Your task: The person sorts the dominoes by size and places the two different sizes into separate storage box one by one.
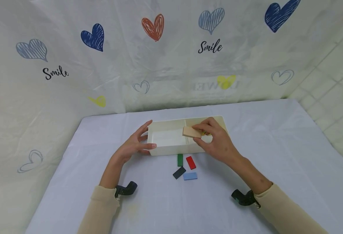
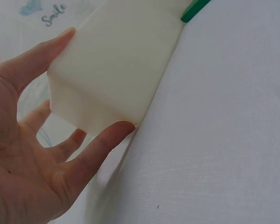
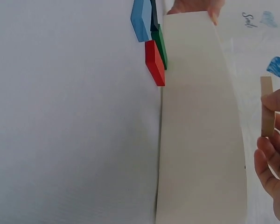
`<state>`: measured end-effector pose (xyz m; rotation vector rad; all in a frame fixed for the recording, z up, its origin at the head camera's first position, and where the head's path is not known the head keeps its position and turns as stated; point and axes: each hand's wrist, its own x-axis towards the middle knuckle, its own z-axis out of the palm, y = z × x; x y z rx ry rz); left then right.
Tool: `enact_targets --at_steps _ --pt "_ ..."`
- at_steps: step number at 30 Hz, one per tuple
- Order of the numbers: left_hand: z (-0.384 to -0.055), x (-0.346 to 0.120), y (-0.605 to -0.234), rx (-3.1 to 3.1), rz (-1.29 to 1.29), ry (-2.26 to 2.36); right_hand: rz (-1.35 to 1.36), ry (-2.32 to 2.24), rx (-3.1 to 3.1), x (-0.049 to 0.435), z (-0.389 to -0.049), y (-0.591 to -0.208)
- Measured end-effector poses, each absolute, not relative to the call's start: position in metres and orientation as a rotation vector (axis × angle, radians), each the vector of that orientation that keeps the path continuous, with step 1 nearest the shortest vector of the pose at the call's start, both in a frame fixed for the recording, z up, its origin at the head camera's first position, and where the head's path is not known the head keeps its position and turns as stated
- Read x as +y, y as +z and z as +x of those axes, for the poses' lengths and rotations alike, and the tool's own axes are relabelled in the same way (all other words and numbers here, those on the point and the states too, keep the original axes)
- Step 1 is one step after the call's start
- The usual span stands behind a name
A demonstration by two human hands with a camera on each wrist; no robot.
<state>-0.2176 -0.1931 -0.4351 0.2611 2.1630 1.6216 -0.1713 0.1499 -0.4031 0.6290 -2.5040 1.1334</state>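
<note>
A white two-compartment box (image 1: 165, 150) stands on the table. My left hand (image 1: 132, 146) holds its left end, thumb at the near corner and a finger at the far corner; the left wrist view shows fingertips on the box's end wall (image 2: 79, 112). With thumb and fingers, my right hand (image 1: 218, 141) pinches a plain wooden block (image 1: 191, 132) above the box, near the divider. In the right wrist view the wooden block (image 3: 267, 112) appears edge-on, above the rim. Something yellow (image 1: 205, 133) shows in the right compartment, mostly hidden behind that hand.
In front of the box lie a green block (image 1: 180, 160), a red block (image 1: 191, 162), a black block (image 1: 179, 173) and a blue block (image 1: 190, 176). The green one is close to the front wall. White cloth (image 1: 276, 146) covers the table; a printed curtain (image 1: 177, 65) hangs behind.
</note>
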Motion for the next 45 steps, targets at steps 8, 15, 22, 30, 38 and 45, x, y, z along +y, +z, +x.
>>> enact_targets --at_steps 8,15,22,30,38,45 --pt "-0.218 -0.193 -0.436 2.154 0.243 1.634 0.607 1.102 -2.498 0.151 -0.171 -0.401" --pt "-0.217 -0.193 -0.434 2.149 0.258 1.633 0.586 1.082 -2.5 0.152 -0.172 -0.401" --pt "-0.217 -0.193 -0.434 2.159 0.26 1.626 0.593 1.077 -2.481 0.156 -0.175 -0.401" --pt "-0.218 -0.194 -0.435 2.166 0.265 1.615 0.549 1.055 -2.502 0.159 -0.177 -0.403" --pt "-0.218 -0.193 -0.435 2.163 0.254 1.622 0.499 1.066 -2.495 0.163 -0.179 -0.404" --pt "-0.219 -0.193 -0.436 2.16 0.254 1.622 0.455 1.065 -2.512 0.166 -0.181 -0.406"
